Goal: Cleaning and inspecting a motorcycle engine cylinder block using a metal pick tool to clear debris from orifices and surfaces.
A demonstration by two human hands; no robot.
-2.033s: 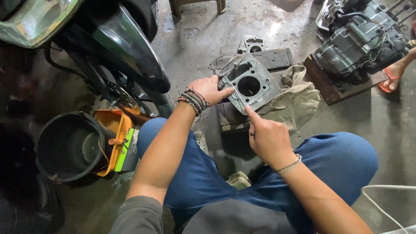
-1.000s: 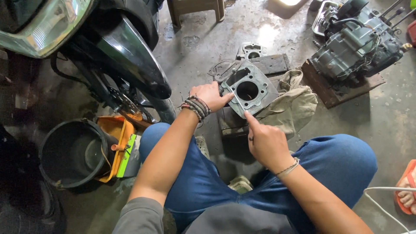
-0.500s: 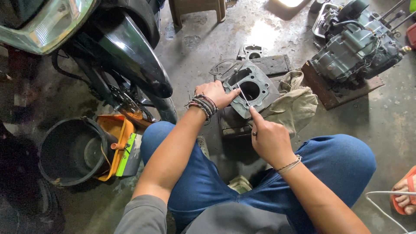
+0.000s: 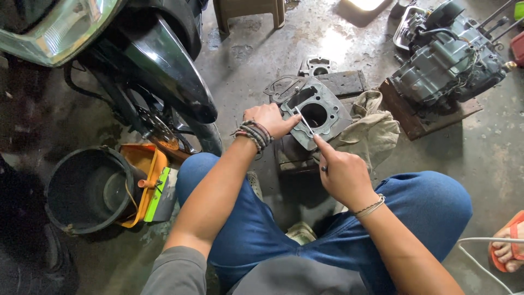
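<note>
Where the concrete floor is darkest, at the far left, a black bucket is seen beside an orange tray, under the front wheel and black fender of a motorcycle. Further right, the left hand, banded at the wrist, is laid on the near edge of a grey metal cylinder block, its grip closed around that edge with the thumb pressed onto the top face. The block is tilted on a dark wooden block, with a thin gasket lying just behind it. A slim metal blade is pinched in the right hand, the forefinger stretched along it and the tip set against the block's flat face beside the round bore. A beige rag is crumpled just right of the block. Well apart at the upper right, an engine is propped on a wooden board. A sandalled foot of another person is visible at the right edge.
</note>
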